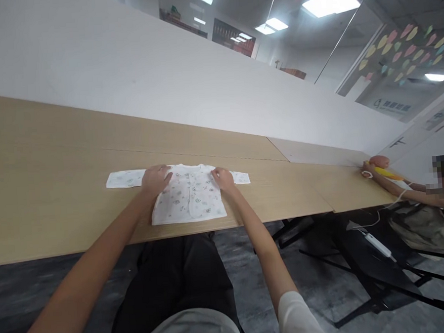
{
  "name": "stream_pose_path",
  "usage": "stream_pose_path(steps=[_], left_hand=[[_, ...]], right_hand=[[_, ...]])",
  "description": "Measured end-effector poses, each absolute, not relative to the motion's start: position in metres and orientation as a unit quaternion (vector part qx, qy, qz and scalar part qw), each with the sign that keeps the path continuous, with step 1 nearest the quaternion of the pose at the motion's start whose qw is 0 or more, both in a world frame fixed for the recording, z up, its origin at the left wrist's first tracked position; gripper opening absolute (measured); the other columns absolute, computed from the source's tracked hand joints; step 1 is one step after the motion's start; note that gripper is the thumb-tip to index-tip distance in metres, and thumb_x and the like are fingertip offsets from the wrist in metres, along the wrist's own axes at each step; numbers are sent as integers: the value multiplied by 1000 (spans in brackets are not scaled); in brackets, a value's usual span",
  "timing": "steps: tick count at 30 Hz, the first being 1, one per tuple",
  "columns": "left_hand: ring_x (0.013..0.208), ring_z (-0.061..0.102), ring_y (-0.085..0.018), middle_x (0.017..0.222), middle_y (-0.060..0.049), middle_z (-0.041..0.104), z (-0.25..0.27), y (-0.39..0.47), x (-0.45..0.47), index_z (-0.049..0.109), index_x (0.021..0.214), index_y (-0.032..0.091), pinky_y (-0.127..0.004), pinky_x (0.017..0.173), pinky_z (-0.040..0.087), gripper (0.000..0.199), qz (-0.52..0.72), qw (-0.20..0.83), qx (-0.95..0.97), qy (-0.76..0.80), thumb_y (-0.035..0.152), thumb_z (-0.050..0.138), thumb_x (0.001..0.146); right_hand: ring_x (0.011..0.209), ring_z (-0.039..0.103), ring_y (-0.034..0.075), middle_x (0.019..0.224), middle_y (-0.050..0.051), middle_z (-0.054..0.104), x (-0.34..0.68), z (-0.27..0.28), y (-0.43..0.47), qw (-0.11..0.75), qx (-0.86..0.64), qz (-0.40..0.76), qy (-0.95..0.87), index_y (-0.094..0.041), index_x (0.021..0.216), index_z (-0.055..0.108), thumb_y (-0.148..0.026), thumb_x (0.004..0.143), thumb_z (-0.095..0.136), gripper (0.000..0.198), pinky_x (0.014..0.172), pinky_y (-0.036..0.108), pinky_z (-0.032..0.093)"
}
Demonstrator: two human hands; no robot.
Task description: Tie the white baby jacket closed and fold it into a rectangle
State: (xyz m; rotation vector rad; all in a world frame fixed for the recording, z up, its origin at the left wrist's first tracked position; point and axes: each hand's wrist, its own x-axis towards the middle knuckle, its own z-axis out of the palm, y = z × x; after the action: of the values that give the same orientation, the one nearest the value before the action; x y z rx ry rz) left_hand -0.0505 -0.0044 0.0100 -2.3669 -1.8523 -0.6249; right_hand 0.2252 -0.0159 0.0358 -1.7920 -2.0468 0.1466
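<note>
A white baby shirt [188, 194] with a small printed pattern lies spread on the wooden table, front side up. Its neckline points away from me and its hem faces the near table edge. Both sleeves stretch out sideways; the left one shows more length than the right. My left hand [156, 181] rests flat over the left shoulder, where the sleeve joins, with its thumb apart from the fingers. At the opposite shoulder, my right hand [223, 178] has its fingers curled in and pinched on the fabric.
The long table [57, 198] runs along a white wall [124, 77] with glass above. At the far right, another person's hands [370, 169] hold a doll with something yellow. Black folding chairs [357, 258] and a white power strip [377, 244] are below on the right.
</note>
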Motion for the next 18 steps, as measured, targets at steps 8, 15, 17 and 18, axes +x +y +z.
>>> stream_pose_path(steps=[8,15,17,18], left_hand=[[120,56,-29,129,-19,62,6,19,-77,60,128,10,-38,101,41,52,-106,1,-751,-651,39,36,92],[117,59,-28,126,-10,67,17,28,-94,66,125,17,-36,100,42,54,-104,-81,-772,-622,40,48,79],[113,61,-26,126,-9,68,25,28,-101,67,123,16,-30,96,44,54,-111,-111,-785,-599,43,49,80],[112,61,-25,126,-9,67,29,28,-104,67,123,15,-30,94,44,54,-117,-112,-786,-596,44,50,81]], right_hand=[[116,60,24,126,13,67,250,30,28,71,-672,51,-735,-17,132,56,-31,100,43,38,98,33,41],[90,62,20,96,7,73,263,36,28,89,-640,56,-762,-16,95,71,-28,82,66,19,80,26,40],[74,58,16,78,2,68,272,42,27,121,-612,83,-777,-15,79,69,-30,81,65,16,67,24,37],[69,55,15,72,1,64,276,46,27,141,-599,92,-783,-15,74,66,-31,81,64,19,63,24,35]])
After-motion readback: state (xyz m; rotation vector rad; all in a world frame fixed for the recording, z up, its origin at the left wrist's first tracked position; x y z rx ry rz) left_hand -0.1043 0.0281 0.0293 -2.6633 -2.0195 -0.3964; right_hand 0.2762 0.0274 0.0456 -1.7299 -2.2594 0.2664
